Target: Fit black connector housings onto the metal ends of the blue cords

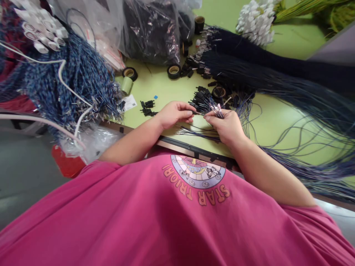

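Near the table's front edge my two hands work close together. Between thumb and fingers my left hand (180,113) pinches a small black connector housing (193,112). My right hand (226,123) is closed around a bunch of thin dark wires (217,109) with shiny metal terminals at their ends. One wire seems to span the short gap between the hands. Just behind them lies a heap of black connectors (202,96). A few more black connectors (148,104) sit left of my left hand. Loose wires (195,133) with bare terminals lie below my hands.
Twisted blue wires (72,70) hang over the left side, with a white cable (62,74) across them. Dark wire bundles (266,62) cover the right. Black tape rolls (174,71), a plastic bag of black parts (151,31) and white connectors (256,22) stand at the back.
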The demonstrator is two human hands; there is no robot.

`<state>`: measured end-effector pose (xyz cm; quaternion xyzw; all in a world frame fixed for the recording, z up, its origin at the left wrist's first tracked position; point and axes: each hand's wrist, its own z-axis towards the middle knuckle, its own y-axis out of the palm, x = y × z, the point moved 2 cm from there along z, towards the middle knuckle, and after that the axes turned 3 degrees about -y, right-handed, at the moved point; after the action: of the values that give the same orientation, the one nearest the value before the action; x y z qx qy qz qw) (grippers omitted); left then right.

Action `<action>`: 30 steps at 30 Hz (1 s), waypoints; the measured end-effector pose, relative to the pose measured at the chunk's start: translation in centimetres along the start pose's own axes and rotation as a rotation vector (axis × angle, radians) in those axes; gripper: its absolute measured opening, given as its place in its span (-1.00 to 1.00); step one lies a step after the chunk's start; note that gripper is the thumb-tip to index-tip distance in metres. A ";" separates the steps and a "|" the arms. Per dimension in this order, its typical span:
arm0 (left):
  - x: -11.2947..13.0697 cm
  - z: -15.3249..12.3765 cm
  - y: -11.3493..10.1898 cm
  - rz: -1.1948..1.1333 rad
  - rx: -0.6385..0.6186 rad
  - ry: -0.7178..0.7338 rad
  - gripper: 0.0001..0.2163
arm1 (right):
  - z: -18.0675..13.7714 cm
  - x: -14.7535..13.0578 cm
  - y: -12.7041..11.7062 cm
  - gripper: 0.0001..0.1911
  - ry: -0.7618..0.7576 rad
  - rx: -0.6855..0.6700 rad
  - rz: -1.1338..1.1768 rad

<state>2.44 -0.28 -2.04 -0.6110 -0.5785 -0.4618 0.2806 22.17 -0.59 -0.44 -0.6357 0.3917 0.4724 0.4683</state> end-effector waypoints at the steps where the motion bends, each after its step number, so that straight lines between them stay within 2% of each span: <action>1: 0.0 0.0 0.0 -0.016 -0.001 -0.009 -0.87 | 0.0 0.0 0.0 -0.79 -0.003 0.014 0.006; 10: 0.2 0.0 0.1 -0.053 0.009 -0.063 -0.89 | 0.1 0.3 0.0 -0.84 -0.009 0.060 -0.055; 19: 0.1 -0.1 -0.1 -0.043 -0.002 -0.046 -0.88 | 0.3 0.6 0.0 -0.84 0.000 0.072 -0.069; 27: 0.1 -0.2 0.3 0.231 -0.017 0.029 -0.82 | 0.1 0.5 0.6 -0.85 -0.045 -0.017 -0.160; 30: -0.2 -0.1 0.5 0.259 -0.020 0.054 -0.79 | 0.1 0.8 0.9 -0.82 -0.050 -0.063 -0.191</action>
<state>2.88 -0.51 -2.05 -0.6705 -0.4825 -0.4438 0.3472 21.48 -0.76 -1.39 -0.6724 0.3024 0.4535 0.5007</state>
